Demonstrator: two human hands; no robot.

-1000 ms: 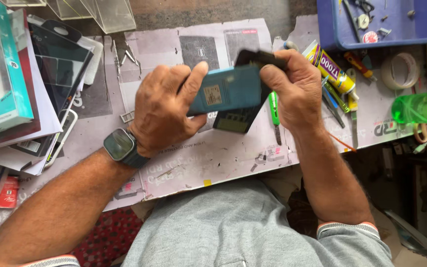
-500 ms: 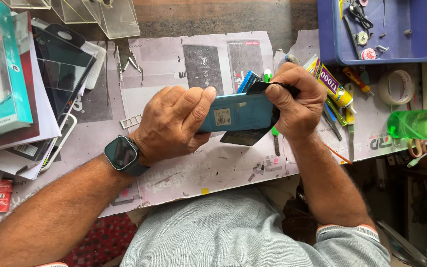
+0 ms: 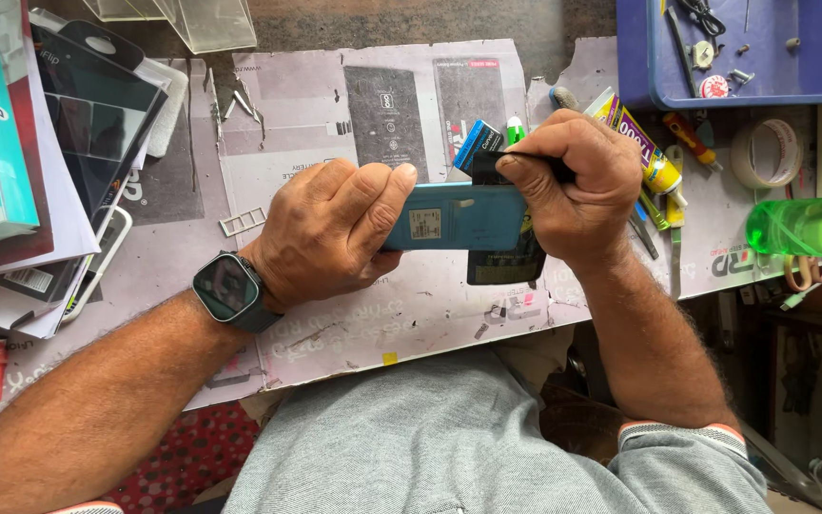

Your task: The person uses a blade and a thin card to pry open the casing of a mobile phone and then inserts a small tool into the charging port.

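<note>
Worn cardboard [image 3: 354, 314] covers the worktop. Above its middle, the teal phone [image 3: 454, 217] now lies flatter than a moment ago. The left hand [image 3: 330, 233] grips its left end. The right hand [image 3: 573, 186] has closed tight around a black strip [image 3: 506, 169] at its right end. A glue tube [image 3: 641, 143] and blue tray [image 3: 744, 90] sit near the far right corner.

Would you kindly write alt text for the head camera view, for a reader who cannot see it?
Over a cluttered workbench, the left hand grips a teal phone while the right hand holds a thin black tool at its edge. A smartwatch sits on the left wrist; a blue tray lies beyond.
</note>
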